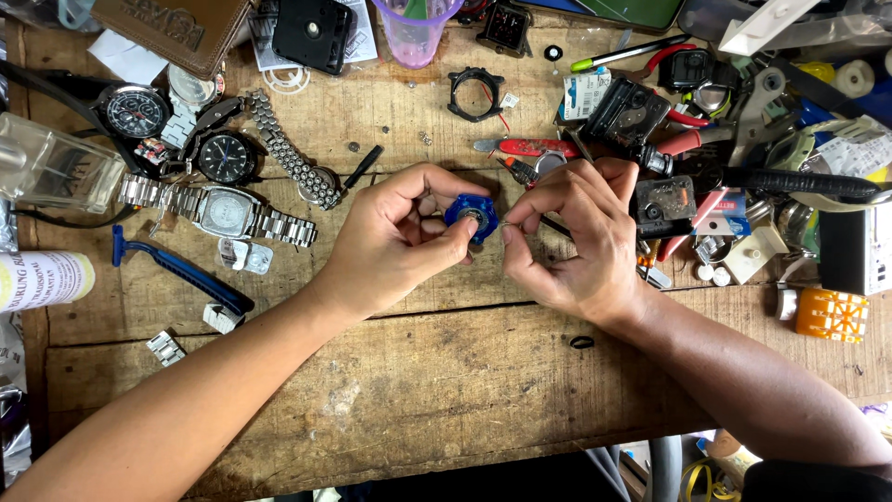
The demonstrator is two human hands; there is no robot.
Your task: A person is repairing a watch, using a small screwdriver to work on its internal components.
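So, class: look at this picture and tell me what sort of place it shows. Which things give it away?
Probably a watch repairer's bench. Wristwatches lie on the worn wooden table, pliers with red handles are scattered about, and the left hand and right hand work on a small blue watch case.

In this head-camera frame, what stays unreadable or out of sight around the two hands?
- Head view: the blue round part is mostly covered by the left hand fingers.
- The thin metal piece at the right hand fingertips is too small to identify.
- The purple cup is cut off by the top edge.
- The workbench front edge hides everything below it.
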